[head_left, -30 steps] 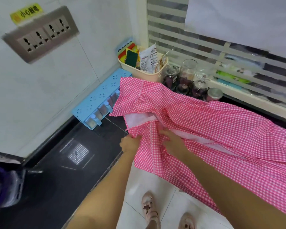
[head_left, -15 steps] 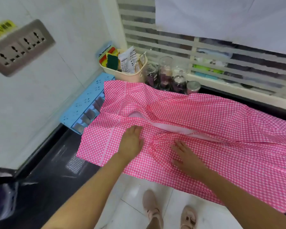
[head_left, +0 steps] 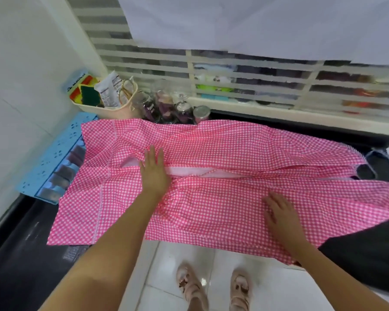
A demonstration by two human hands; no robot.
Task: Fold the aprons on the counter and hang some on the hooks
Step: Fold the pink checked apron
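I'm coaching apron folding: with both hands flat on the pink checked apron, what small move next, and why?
Probably sweep the right hand rightward to flatten the apron: creases show around it, while the left hand presses flat where the flaps meet.

A single wide-angle view — worn on the head, it looks forward and steeply down, close over the dark tabletop (head_left: pixel 20 261), facing the slatted window (head_left: pixel 245 70); the white wall (head_left: pixel 27 86) runs along its left, floor tiles (head_left: pixel 166 261) fill the bottom.
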